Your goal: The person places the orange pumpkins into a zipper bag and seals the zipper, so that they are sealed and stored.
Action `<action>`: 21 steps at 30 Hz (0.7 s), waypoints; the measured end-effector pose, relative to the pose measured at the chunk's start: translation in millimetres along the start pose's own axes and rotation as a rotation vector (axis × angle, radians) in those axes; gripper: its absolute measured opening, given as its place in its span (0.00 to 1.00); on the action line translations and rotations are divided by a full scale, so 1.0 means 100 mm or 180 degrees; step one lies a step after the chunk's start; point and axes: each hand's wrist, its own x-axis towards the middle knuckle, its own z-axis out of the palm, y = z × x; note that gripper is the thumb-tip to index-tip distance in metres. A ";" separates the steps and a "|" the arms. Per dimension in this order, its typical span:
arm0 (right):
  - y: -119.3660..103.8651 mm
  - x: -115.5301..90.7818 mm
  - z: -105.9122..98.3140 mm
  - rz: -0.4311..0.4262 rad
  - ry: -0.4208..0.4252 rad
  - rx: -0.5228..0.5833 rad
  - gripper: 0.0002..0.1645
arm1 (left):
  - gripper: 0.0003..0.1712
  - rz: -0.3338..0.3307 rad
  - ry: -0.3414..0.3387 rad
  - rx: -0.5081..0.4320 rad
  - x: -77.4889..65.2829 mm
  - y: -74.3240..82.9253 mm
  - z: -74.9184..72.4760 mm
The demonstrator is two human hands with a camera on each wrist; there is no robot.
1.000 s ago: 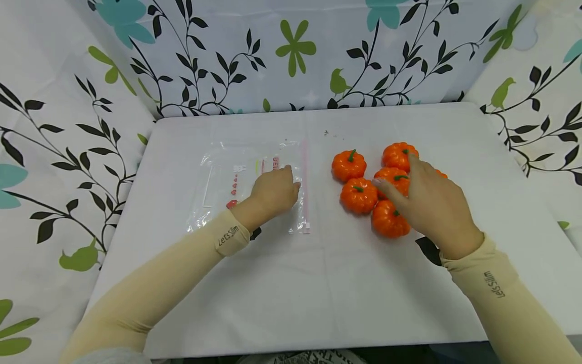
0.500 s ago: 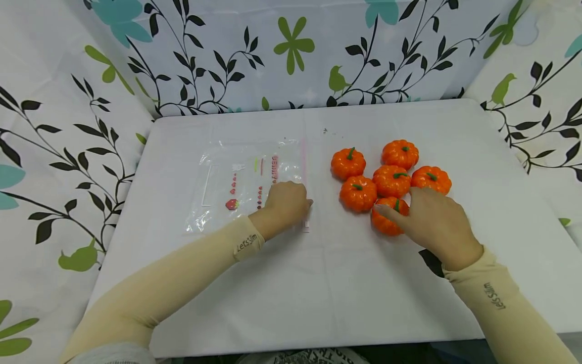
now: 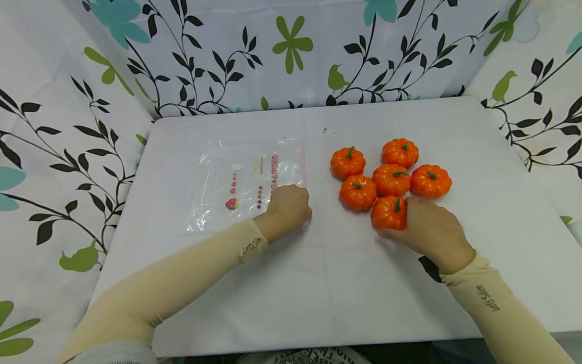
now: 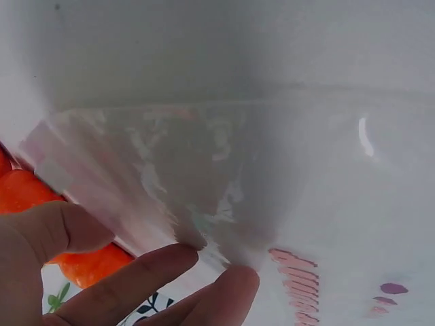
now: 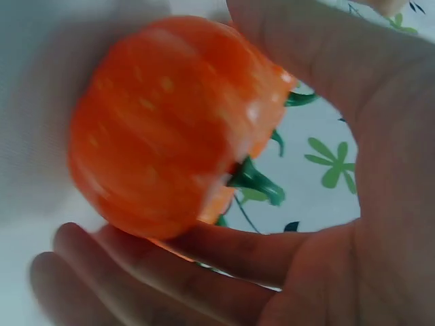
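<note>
In the head view my left hand [image 3: 289, 206] is at the right, pink-edged side of a clear zip bag [image 3: 247, 152] printed with small red hearts and a strawberry. The left wrist view shows the thumb by the pink zip edge and fingertips touching the plastic, with a space between thumb and fingers. My right hand [image 3: 429, 227] holds the nearest small orange toy pumpkin [image 3: 389, 213], thumb on one side and fingers on the other. Its green stem [image 5: 257, 180] shows in the right wrist view. The bag's near right corner is partly hidden behind my left hand.
Several more orange pumpkins sit close behind the held one, including one at the left [image 3: 347, 163] and one at the right [image 3: 431, 181]. A white cloth covers the table [image 3: 254, 303]. A leaf-patterned curtain [image 3: 209, 55] stands along the back and sides.
My left hand has moved right and nearer along the bag to its zip edge. My right hand has come down from over the pumpkins and taken hold of the nearest one.
</note>
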 end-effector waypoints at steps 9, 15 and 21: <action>0.02 0.02 -0.08 -0.0026 -0.0113 0.0194 0.42 | 0.15 0.0127 0.0403 0.0242 -0.09 -0.14 0.02; -0.17 0.02 -0.30 -0.0333 -0.0340 0.0525 0.60 | 0.21 0.0160 0.0860 0.0275 -0.17 -0.28 -0.04; -0.50 0.20 -0.27 -0.0488 -0.0269 0.0958 0.64 | 0.20 0.0340 0.1398 0.0400 -0.28 -0.32 -0.08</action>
